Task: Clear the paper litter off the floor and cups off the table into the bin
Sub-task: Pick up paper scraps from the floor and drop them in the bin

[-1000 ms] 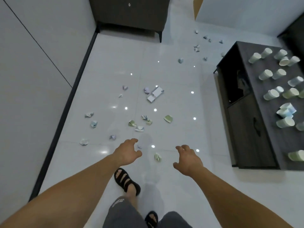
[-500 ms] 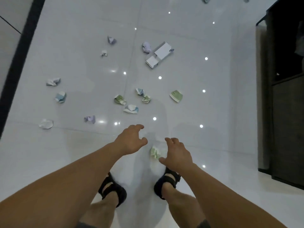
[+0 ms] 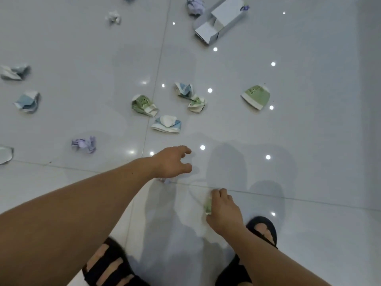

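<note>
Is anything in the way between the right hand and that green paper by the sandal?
Nothing visible. The right hand touches the green paper, fingers curled over it on the floor. The left hand hangs open to the side, clear of it. No bin is in view, so that path cannot be judged.

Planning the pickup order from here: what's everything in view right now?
box: one, white, open, top of floor.
purple wads: two, mid-left and top beside box.
purple scrap: one, small, centre, at the tile joint.
green pieces: three, crushed, mid-floor.
blue pieces: four, blue-white, two centre, two left.
white wad: one, top left.
pale piece: one, left edge, cut off.
green wad: one, lower centre, held.
floor: white glossy tiles.
sandals: two, black, bottom edge.
left hand: fingers spread, above purple scrap.
right hand: pinching green wad.
</note>
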Demonstrator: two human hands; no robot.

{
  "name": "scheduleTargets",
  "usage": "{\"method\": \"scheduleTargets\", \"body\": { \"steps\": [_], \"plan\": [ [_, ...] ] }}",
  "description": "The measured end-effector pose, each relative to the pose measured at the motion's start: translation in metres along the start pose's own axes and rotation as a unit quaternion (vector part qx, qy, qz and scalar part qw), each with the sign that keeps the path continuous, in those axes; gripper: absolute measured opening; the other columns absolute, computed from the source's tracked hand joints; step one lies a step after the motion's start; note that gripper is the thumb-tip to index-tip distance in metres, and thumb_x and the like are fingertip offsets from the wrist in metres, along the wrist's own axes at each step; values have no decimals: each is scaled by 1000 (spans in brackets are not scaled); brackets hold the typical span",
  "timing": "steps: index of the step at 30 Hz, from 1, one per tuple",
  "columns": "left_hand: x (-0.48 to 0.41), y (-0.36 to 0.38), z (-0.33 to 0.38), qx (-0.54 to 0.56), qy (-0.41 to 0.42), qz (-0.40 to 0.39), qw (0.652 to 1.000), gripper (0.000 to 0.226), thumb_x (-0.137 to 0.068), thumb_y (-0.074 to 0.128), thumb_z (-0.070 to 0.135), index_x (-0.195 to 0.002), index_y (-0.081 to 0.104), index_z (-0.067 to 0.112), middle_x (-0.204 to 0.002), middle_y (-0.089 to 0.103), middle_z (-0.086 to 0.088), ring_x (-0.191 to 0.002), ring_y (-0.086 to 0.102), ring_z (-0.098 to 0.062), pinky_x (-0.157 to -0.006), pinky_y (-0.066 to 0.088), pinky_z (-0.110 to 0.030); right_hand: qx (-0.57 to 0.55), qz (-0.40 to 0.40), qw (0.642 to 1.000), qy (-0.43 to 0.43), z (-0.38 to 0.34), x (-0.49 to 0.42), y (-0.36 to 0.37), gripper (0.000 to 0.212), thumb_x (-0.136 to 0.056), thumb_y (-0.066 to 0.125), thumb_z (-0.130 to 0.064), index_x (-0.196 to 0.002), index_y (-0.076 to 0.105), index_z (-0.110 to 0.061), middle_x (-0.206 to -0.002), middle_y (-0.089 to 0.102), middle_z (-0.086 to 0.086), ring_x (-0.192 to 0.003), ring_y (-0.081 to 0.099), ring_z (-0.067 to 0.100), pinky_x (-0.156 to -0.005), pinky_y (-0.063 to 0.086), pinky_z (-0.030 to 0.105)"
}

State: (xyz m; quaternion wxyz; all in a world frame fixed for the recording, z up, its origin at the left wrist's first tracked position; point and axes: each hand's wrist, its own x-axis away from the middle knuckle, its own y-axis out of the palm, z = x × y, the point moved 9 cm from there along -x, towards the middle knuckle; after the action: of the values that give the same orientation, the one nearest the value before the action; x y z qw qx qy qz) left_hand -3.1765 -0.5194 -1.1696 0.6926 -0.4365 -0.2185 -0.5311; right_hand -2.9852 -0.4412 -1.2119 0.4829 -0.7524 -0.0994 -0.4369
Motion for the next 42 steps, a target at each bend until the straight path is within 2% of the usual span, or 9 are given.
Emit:
{"method": "scheduleTargets", "body": {
  "steps": [8,11,14,17,20,26,31,37,42],
  "plan": [
    [33,-53,22,207,46,67,975,36,-84,63,38,-117,56,25,-110,65,1,-102,63,-19,-86,53,-36,-119,249,935,-222,-119,-19,-201,70,-75,77,-23,-136,47,-8,-127,48,10,-106,55,25,-74,46,32],
    [63,-93,20,327,44,133,934,27,-82,67,26,-107,60,18,-99,69,-8,-92,68,-24,-82,57,-41,-153,261,905,-299,-162,8,-236,75,-71,83,-25,-135,49,-5,-127,50,11,-102,57,24,-73,52,37],
    [90,-116,5,326,32,177,928,17,-84,66,19,-101,63,21,-93,70,-4,-88,69,-22,-79,58,-39,-163,276,882,-344,-187,29,-234,78,-73,82,-29,-138,47,-3,-131,50,13,-110,55,24,-77,50,32],
    [109,-119,-33,254,-15,215,943,17,-88,60,17,-104,59,18,-94,66,-5,-85,66,-24,-74,58,-40,-101,231,920,-300,-188,15,-198,85,-78,77,-42,-146,36,-11,-142,41,9,-123,45,24,-88,47,33],
    [116,-110,-88,192,-81,228,951,24,-86,57,15,-110,56,12,-88,62,-5,-72,61,-18,-62,52,-31,42,102,971,-212,-173,-20,-131,77,-84,66,-48,-147,28,-25,-141,35,4,-113,52,25,-82,48,35],
    [99,-90,-161,195,-130,240,942,34,-84,57,15,-118,54,14,-102,62,-12,-98,62,-31,-92,50,-43,94,-8,978,-188,-169,-59,-37,50,-92,55,-28,-139,38,-21,-130,36,9,-97,57,32,-79,49,37],
    [80,-94,-166,193,-126,239,943,30,-85,56,17,-114,55,19,-85,60,1,-90,65,-25,-87,52,-37,72,-2,979,-192,-179,-74,-41,26,-93,45,-7,-118,49,-9,-119,46,12,-94,56,31,-70,40,32],
    [76,-121,-135,167,-86,258,948,29,-86,57,15,-115,56,13,-88,59,-1,-81,54,-18,-65,40,-24,-37,180,970,-161,-178,-95,-156,33,-90,43,-1,-121,52,-12,-119,48,9,-98,52,27,-76,41,35],
    [66,-122,-133,163,-74,250,952,30,-86,55,15,-116,55,16,-93,61,-1,-83,56,-17,-65,41,-16,65,193,962,-182,-183,-127,-173,61,-88,57,-37,-143,33,-25,-129,34,6,-108,48,28,-76,46,35]
  ]
}}
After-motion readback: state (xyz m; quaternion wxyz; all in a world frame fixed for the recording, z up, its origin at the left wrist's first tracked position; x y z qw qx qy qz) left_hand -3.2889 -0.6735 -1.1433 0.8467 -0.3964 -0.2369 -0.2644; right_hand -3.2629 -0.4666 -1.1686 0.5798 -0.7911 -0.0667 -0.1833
